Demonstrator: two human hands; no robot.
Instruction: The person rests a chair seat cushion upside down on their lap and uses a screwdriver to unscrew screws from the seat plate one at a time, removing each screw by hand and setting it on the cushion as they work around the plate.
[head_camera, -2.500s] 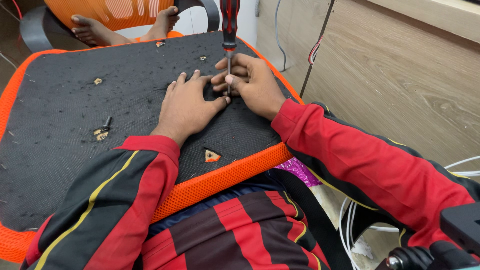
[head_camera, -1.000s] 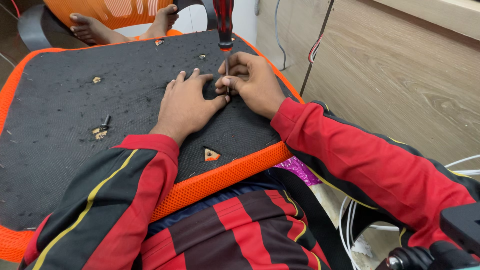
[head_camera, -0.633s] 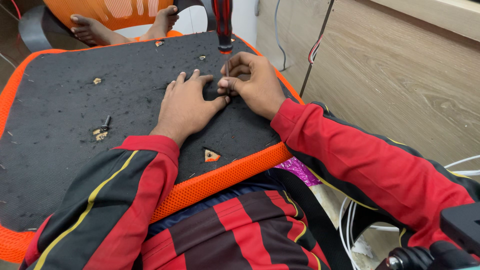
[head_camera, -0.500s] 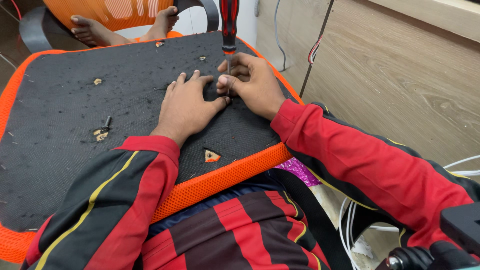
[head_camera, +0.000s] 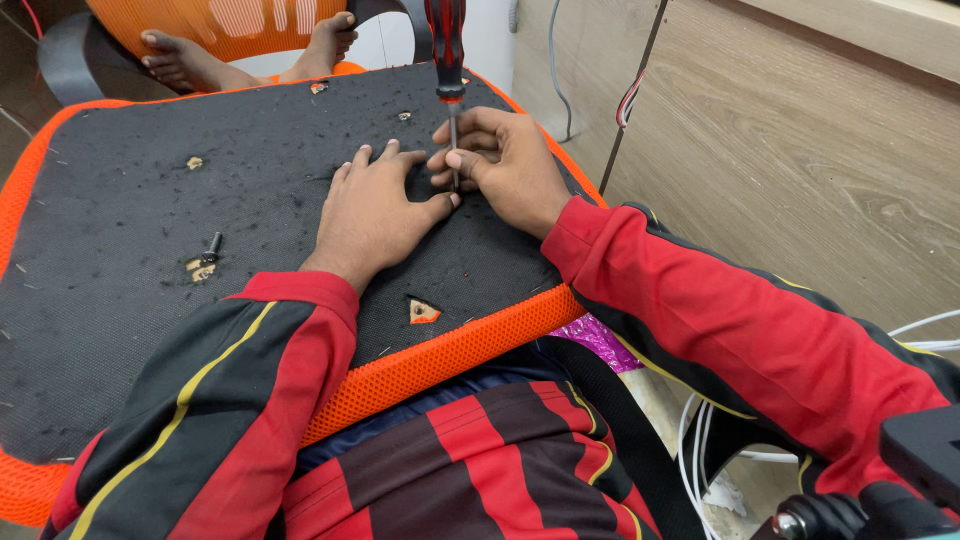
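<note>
The right hand (head_camera: 505, 165) pinches the shaft of an upright red-and-black screwdriver (head_camera: 447, 60), its tip on the black underside of an orange seat pad (head_camera: 120, 330). The left hand (head_camera: 372, 215) presses flat, fingers spread, just beside it. One loose bolt (head_camera: 211, 245) lies well apart at a bare hole, so the work looks partway through.

Person wearing a long-sleeved jacket (head_camera: 480, 470) in red and black panels, thin yellow piping along both sleeves; bare hands (head_camera: 372, 212) at upper centre of the frame.
</note>
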